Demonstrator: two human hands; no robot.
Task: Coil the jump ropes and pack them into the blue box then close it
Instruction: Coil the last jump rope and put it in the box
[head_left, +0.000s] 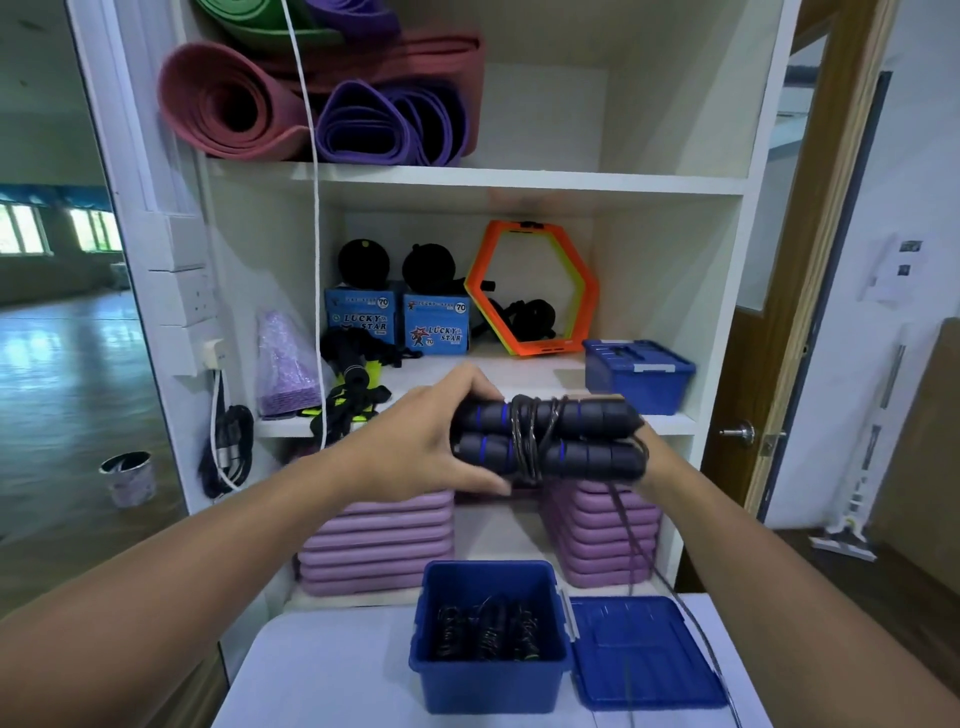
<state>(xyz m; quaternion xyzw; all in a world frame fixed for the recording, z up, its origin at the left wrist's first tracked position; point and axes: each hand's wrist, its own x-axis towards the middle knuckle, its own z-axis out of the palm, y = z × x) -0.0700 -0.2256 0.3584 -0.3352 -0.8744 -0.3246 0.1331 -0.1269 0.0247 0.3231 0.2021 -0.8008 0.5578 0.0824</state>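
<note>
A tall white shelf (519, 179) full of mats and sports things stands at the far side. In front of it, near, is a white table (322, 665).

The fingers of the left hand (415, 441) are curled tight round the left ends of two dark handles (571, 436), which lie side by side. The right hand (657, 460) is at the right ends, but its fingers are hidden behind the handles, so I cannot tell how they sit. This jump rope is held up in the air, above the table.

The cord (527, 441) is wound round the middle of the handles a few times. A long loose bit (636, 540) hangs down on the right, past the table edge.

Below, the blue box (488, 675) sits open on the table. Its lid (644, 654) lies flat to the right. Some coiled ropes (488, 631) are inside already.

So I think the job is partly done. The loose bit needs winding, this rope needs to go in the box, and the lid needs shutting.
</note>
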